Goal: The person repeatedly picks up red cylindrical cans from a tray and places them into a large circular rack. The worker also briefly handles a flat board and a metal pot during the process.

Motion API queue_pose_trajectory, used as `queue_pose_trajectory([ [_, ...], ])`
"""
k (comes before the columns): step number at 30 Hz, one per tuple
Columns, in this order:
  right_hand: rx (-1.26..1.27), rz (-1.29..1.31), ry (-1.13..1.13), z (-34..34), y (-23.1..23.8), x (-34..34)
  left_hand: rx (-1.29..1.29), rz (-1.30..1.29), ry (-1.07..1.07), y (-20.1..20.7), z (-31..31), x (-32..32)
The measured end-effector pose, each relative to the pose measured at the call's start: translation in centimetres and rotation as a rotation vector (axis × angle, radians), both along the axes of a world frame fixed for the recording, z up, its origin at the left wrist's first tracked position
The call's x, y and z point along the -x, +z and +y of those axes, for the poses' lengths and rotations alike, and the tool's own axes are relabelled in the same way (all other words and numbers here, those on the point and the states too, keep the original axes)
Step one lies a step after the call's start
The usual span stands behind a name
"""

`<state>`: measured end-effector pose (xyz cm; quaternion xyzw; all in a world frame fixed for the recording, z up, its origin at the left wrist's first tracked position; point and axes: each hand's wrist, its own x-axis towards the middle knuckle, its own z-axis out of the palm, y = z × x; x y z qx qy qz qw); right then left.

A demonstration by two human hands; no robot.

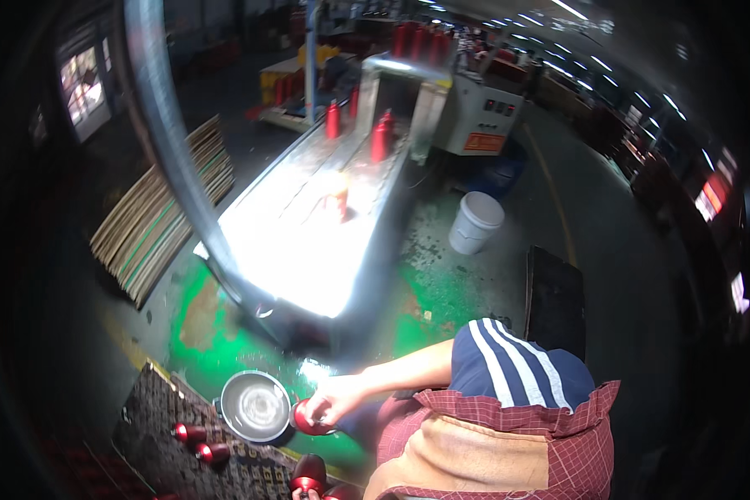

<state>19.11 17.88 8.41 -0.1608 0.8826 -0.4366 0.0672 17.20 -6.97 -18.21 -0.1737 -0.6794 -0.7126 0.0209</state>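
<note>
At the lower middle of the frame, beside the grey pan (261, 408), the right hand (332, 402) held a glossy red cylinder (303, 420), probably stiff, slick and best gripped round its body, while the left hand (305, 495) touched a second cylinder (310, 472), its grip unclear.

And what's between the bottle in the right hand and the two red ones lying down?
Between the held bottle and the two lying ones, a round grey metal pan, then some dark patterned surface. The head view shows it.
</note>
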Motion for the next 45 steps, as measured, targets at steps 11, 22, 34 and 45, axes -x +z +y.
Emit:
queue_pose_trajectory([
  [11, -0.085, 0.167, -0.824, 12.1, 2.2, -15.1, -0.030, -0.209, -0.541, 12.9, 6.5, 4.4],
  [22, 0.220, -0.014, -1.044, 19.2, 10.0, -17.5, -0.028, -0.168, -0.462, 26.1, 12.7, 6.3],
  [34, -0.070, 0.183, -0.467, 24.2, 23.5, 2.7, -0.143, -0.256, -0.373, 40.6, 23.4, 10.3],
  [45, 0.099, 0.074, -0.507, 30.8, 26.6, 4.7, 0.027, -0.140, -0.306, 38.7, 27.2, 10.8],
])
